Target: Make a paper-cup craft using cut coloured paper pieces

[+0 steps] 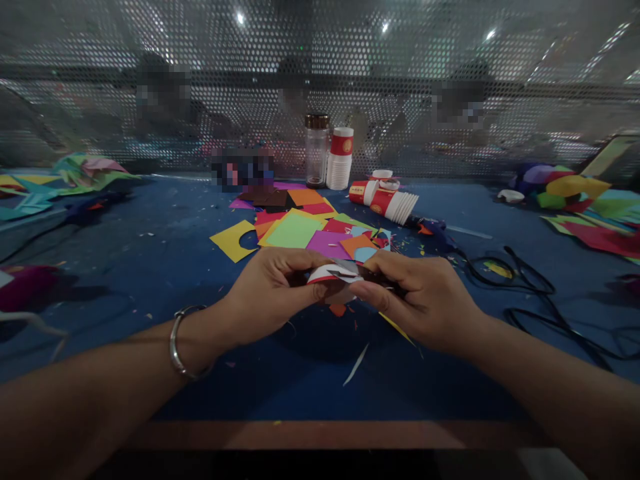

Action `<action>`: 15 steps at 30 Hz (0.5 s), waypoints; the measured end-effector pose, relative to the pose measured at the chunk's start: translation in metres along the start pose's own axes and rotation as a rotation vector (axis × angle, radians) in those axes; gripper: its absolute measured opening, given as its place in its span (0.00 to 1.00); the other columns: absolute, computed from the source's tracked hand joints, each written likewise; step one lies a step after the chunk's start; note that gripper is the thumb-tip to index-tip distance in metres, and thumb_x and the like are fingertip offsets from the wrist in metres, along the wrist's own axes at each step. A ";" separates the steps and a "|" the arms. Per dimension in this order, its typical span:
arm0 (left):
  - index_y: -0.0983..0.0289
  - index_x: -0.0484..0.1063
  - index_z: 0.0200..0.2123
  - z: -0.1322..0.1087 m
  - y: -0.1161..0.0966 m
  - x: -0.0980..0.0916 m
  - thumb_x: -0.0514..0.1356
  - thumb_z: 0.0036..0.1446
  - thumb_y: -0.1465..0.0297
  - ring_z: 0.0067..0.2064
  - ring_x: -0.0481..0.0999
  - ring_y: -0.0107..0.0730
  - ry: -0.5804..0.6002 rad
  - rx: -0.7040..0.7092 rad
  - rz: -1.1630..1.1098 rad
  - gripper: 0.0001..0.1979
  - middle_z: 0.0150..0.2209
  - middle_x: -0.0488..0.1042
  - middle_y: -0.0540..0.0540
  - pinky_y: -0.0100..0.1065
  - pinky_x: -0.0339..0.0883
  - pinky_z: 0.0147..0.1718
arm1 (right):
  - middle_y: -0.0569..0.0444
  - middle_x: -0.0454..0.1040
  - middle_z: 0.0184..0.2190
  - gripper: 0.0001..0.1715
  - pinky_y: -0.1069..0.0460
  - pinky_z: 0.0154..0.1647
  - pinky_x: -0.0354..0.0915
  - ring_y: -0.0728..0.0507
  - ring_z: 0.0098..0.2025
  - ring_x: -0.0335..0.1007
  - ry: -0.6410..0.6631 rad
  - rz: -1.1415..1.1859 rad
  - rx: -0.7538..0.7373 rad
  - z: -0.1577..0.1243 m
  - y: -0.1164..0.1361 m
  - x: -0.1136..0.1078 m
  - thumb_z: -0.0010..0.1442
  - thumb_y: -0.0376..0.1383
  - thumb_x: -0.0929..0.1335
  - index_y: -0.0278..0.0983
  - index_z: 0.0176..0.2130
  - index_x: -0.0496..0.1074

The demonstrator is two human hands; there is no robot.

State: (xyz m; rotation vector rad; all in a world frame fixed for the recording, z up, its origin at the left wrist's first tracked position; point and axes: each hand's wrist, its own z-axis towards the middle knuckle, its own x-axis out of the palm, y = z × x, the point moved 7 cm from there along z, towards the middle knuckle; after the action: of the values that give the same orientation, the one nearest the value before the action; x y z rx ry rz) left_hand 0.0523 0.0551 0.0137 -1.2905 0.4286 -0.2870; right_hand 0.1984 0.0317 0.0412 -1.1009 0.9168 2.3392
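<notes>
In the middle of the head view, my left hand (270, 287) is closed, with thumb and fingers pinching a cut piece of red and white paper cup (323, 272). My right hand (425, 293) is closed too, around what look like small dark-handled scissors. Their grey blades (345, 272) lie against the cup piece's edge. My right thumb is close to the cup piece; its fingers partly hide the handles. Just beyond my hands lie coloured paper sheets (293, 230), and a yellow sheet with a round cutout (233, 241).
Behind the papers stand a clear bottle (316, 153) and stacked paper cups (340, 160). Other stacked cups (385, 200) lie sideways. A blue glue gun (435, 233) and black cord (530, 287) are at right. Paper scraps dot the blue table (190, 393); a perforated screen (370, 53) rises behind.
</notes>
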 end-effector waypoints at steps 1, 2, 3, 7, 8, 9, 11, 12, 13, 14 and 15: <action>0.65 0.82 0.33 0.000 0.001 0.000 0.68 0.50 0.72 0.32 0.80 0.30 0.002 -0.004 -0.007 0.05 0.30 0.82 0.53 0.29 0.75 0.33 | 0.63 0.58 0.17 0.23 0.56 0.20 0.49 0.54 0.19 0.47 -0.001 -0.001 0.004 0.000 -0.001 0.000 0.69 0.49 0.65 0.37 0.28 0.67; 0.65 0.82 0.33 0.001 0.002 -0.001 0.67 0.50 0.73 0.32 0.80 0.30 0.003 -0.009 -0.014 0.05 0.30 0.83 0.53 0.28 0.75 0.33 | 0.63 0.58 0.17 0.23 0.56 0.20 0.49 0.54 0.19 0.47 0.001 -0.003 0.013 0.000 -0.002 0.001 0.69 0.49 0.65 0.37 0.28 0.66; 0.65 0.82 0.33 0.001 0.004 -0.001 0.67 0.50 0.74 0.32 0.81 0.30 0.006 -0.016 -0.018 0.05 0.30 0.83 0.53 0.28 0.74 0.33 | 0.63 0.57 0.17 0.23 0.55 0.20 0.49 0.54 0.18 0.47 0.005 -0.004 0.025 0.000 -0.003 0.002 0.69 0.49 0.65 0.38 0.27 0.66; 0.66 0.81 0.31 0.003 0.007 0.001 0.66 0.53 0.73 0.32 0.81 0.30 0.052 -0.058 -0.033 0.03 0.29 0.83 0.54 0.26 0.72 0.29 | 0.63 0.57 0.17 0.24 0.55 0.20 0.48 0.54 0.18 0.46 0.021 0.010 0.062 0.000 -0.007 0.004 0.68 0.49 0.65 0.38 0.27 0.64; 0.66 0.81 0.31 0.003 0.008 0.001 0.66 0.54 0.73 0.31 0.80 0.30 0.060 -0.069 -0.040 0.03 0.29 0.83 0.54 0.26 0.71 0.29 | 0.63 0.57 0.17 0.24 0.55 0.20 0.48 0.53 0.18 0.46 0.022 0.011 0.062 0.000 -0.007 0.004 0.68 0.49 0.65 0.38 0.26 0.64; 0.66 0.81 0.31 0.003 0.009 0.002 0.66 0.54 0.72 0.30 0.80 0.29 0.065 -0.081 -0.046 0.03 0.28 0.83 0.54 0.27 0.71 0.28 | 0.63 0.57 0.17 0.24 0.55 0.20 0.48 0.53 0.18 0.46 0.021 0.010 0.059 0.001 -0.007 0.003 0.69 0.49 0.65 0.39 0.26 0.63; 0.65 0.81 0.31 0.004 0.012 0.001 0.67 0.54 0.72 0.29 0.79 0.28 0.066 -0.099 -0.060 0.03 0.28 0.82 0.53 0.27 0.71 0.28 | 0.63 0.57 0.17 0.24 0.55 0.20 0.48 0.54 0.18 0.47 0.009 0.002 0.043 0.001 -0.006 0.003 0.69 0.48 0.65 0.38 0.26 0.63; 0.65 0.81 0.30 0.004 0.013 0.001 0.67 0.53 0.72 0.28 0.78 0.27 0.067 -0.103 -0.068 0.03 0.27 0.82 0.53 0.27 0.70 0.28 | 0.63 0.56 0.17 0.24 0.55 0.20 0.48 0.54 0.18 0.47 0.001 -0.002 0.033 0.001 -0.006 0.003 0.69 0.47 0.65 0.38 0.25 0.62; 0.65 0.80 0.30 0.004 0.014 0.001 0.67 0.54 0.72 0.28 0.78 0.27 0.070 -0.105 -0.075 0.02 0.27 0.82 0.53 0.26 0.70 0.28 | 0.63 0.56 0.17 0.24 0.55 0.20 0.48 0.54 0.18 0.46 -0.005 -0.004 0.023 0.001 -0.005 0.002 0.69 0.47 0.65 0.38 0.25 0.62; 0.65 0.80 0.30 0.004 0.015 0.000 0.67 0.54 0.72 0.29 0.78 0.26 0.074 -0.103 -0.082 0.02 0.27 0.82 0.52 0.26 0.69 0.28 | 0.63 0.56 0.17 0.24 0.56 0.20 0.48 0.54 0.18 0.46 -0.011 -0.006 0.015 0.001 -0.005 0.002 0.69 0.46 0.65 0.38 0.25 0.62; 0.65 0.80 0.30 0.004 0.016 0.000 0.67 0.54 0.72 0.29 0.77 0.26 0.080 -0.102 -0.085 0.02 0.27 0.82 0.52 0.26 0.69 0.28 | 0.63 0.56 0.17 0.24 0.56 0.20 0.48 0.54 0.18 0.46 -0.014 -0.010 0.010 0.001 -0.005 0.003 0.69 0.46 0.66 0.38 0.25 0.63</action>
State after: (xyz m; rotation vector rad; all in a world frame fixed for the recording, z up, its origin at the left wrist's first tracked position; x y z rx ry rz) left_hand 0.0538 0.0630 -0.0004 -1.4021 0.4616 -0.3931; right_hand 0.1990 0.0362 0.0378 -1.0813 0.9147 2.3295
